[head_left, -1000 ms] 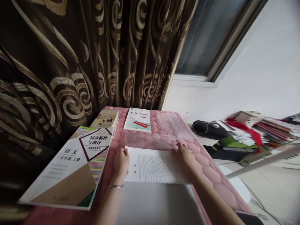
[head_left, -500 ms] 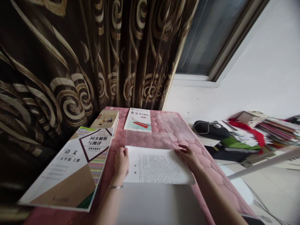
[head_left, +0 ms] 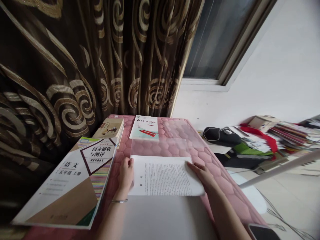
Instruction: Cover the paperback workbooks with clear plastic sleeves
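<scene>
An open book with a printed page lies in front of me on the pink padded tabletop. A clear plastic sheet reaches out past the page's far edge, and a plain pale panel spreads below it. My left hand, a bracelet at its wrist, is curled around the book's left edge. On the opposite side, my right hand grips the right edge near the far corner, its fingers pressed together. The undersides of both grips are hidden.
At left lie a large workbook and a smaller tan book. Near the far edge is a thin white booklet. Beyond the table's right side sit piled books and a black case. A phone shows at lower right.
The right hand's fingers have come together on the page edge, where they were more spread at the corner. The left hand keeps its place on the book. The view has shifted slightly.
</scene>
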`<state>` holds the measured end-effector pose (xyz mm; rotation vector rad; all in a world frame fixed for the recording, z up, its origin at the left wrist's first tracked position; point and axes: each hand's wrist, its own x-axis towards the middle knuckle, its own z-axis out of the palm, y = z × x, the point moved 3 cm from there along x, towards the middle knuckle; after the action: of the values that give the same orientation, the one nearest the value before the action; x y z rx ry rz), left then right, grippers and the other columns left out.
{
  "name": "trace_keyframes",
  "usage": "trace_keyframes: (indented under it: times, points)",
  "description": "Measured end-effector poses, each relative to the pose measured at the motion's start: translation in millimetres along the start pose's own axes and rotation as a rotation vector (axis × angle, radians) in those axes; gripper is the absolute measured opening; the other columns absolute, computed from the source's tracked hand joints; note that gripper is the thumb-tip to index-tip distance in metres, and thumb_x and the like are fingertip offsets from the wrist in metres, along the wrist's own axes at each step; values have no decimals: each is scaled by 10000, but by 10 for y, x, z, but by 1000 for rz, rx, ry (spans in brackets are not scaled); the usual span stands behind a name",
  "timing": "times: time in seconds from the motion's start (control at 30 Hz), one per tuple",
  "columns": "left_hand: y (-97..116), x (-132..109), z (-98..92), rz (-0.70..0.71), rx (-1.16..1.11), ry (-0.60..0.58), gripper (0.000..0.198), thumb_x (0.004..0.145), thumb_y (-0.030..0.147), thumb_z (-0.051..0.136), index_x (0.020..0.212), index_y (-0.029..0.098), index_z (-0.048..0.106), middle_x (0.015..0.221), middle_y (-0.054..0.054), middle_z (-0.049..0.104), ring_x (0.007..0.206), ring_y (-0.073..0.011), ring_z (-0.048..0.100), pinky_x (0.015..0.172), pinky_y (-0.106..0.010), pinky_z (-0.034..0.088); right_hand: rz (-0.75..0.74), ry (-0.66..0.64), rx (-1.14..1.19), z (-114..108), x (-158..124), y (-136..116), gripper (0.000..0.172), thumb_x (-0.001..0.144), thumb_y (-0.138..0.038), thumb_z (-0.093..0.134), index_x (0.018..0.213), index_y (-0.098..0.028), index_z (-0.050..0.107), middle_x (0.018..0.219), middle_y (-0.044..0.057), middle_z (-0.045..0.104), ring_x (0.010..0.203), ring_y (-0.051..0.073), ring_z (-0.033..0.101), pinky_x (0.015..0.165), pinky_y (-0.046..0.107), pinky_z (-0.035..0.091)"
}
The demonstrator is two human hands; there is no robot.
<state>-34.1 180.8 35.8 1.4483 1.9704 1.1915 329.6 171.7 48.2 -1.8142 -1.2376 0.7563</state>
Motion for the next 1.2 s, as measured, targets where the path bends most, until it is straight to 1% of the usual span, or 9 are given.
trace_keyframes:
  times: [0.1, 0.17, 0.33, 0.53, 0.67, 0.8, 1.0, 1.07, 1.2]
  points:
    - [12, 9, -11, -13, 9, -9, 247, 922, 372, 450, 737, 216, 502, 718, -30, 638, 662, -162, 578, 580, -254, 333, 201, -80, 5, -13, -73, -110, 386, 711, -566, 660, 681, -184, 706, 608, 37, 672, 607, 200, 628, 503, 260, 443]
    - [28, 15, -25, -8, 25, -8, 255, 908, 368, 466, 708, 213, 495, 695, -38, 632, 641, -162, 568, 569, -258, 313, 253, -81, -10, -25, -104, -196, 373, 712, -547, 666, 607, -189, 680, 572, 39, 650, 609, 207, 619, 510, 266, 431]
    - [52, 21, -48, 4, 1, 12, 263, 875, 382, 484, 671, 215, 483, 655, -39, 615, 608, -160, 537, 555, -259, 291, 208, -47, 21, -24, -164, -249, 383, 711, -553, 639, 566, -200, 662, 560, 30, 633, 617, 205, 598, 535, 271, 438]
    - [48, 20, -47, -29, -135, -36, 204, 808, 368, 477, 676, 214, 504, 609, 1, 565, 587, -149, 508, 548, -250, 318, 214, -17, 102, -26, -185, -73, 436, 623, -585, 688, 783, -184, 746, 658, 28, 695, 664, 214, 631, 560, 274, 457]
    - [56, 16, -59, -25, -145, -50, 215, 800, 364, 486, 648, 213, 486, 581, 14, 529, 581, -143, 491, 551, -248, 316, 160, -26, 64, -32, -174, -78, 409, 620, -594, 670, 633, -186, 702, 582, 27, 652, 613, 206, 597, 524, 273, 424]
    - [57, 22, -66, -35, -129, -30, 199, 790, 331, 514, 633, 210, 493, 565, 12, 528, 593, -148, 500, 546, -248, 305, 91, -29, 43, -21, -174, -137, 405, 649, -595, 624, 547, -203, 627, 538, 19, 601, 577, 188, 547, 503, 271, 394]
    - [87, 33, -63, -38, -40, -72, 234, 820, 329, 492, 620, 209, 500, 560, -6, 544, 574, -152, 503, 541, -252, 286, 88, -44, -93, -12, -146, -133, 417, 690, -585, 575, 505, -212, 601, 521, 33, 587, 609, 208, 562, 524, 274, 399]
    - [107, 34, -71, -43, -4, -76, 263, 830, 335, 497, 598, 211, 494, 555, -18, 552, 575, -157, 514, 538, -256, 278, 85, -44, -109, -18, -142, -120, 420, 705, -585, 565, 524, -210, 625, 546, 39, 610, 634, 214, 581, 539, 273, 410]
    - [135, 29, -91, -78, 43, -80, 283, 850, 325, 495, 591, 213, 490, 548, -22, 554, 568, -157, 526, 534, -257, 275, 107, -44, -96, -27, -142, -67, 412, 715, -574, 558, 671, -198, 720, 641, 36, 673, 672, 212, 607, 576, 274, 429]
